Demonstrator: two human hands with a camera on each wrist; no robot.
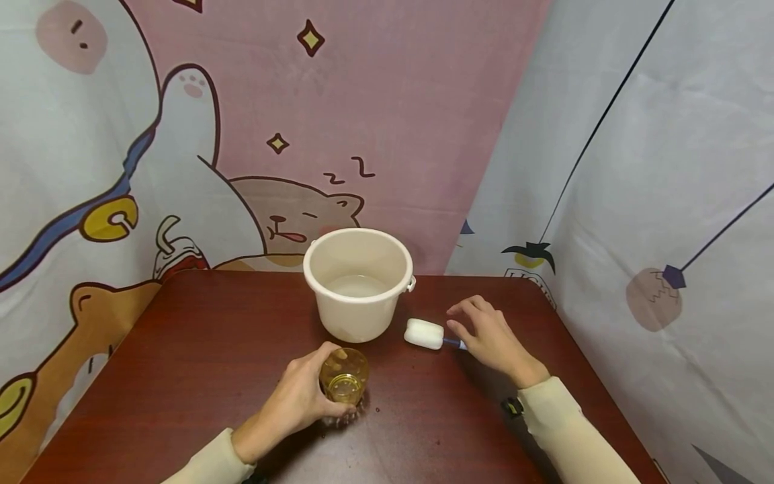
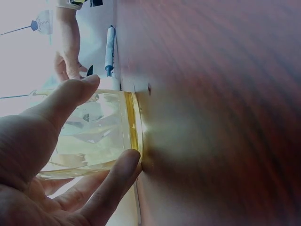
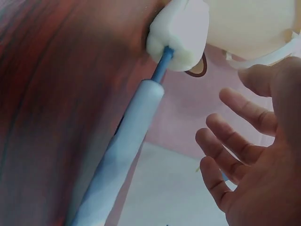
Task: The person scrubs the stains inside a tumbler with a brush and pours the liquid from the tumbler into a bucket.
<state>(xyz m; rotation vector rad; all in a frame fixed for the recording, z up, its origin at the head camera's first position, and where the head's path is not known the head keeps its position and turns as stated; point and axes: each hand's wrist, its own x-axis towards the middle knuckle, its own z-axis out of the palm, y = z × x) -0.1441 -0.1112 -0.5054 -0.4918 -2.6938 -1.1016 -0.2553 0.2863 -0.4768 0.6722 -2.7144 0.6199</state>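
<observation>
- One left hand (image 1: pixel 296 392), thumb and fingers clamped round the sides of one amber glass (image 1: pixel 346 368) — the glass is upright, its base at the tabletop
- One right hand (image 1: pixel 491 337), fingers apart and loosely bent, just above the handle of one sponge brush (image 1: pixel 425 334)
- The brush lies with its single white head near the bucket, its blue-and-pale handle beneath the hand
- One cream bucket (image 1: pixel 357 319), upright, just beyond the glass
- One reddish-brown table (image 1: pixel 211 349) — two pale sleeves (image 1: pixel 571 430) reach over it
- Cartoon-printed cloth (image 1: pixel 411 101) behind
</observation>
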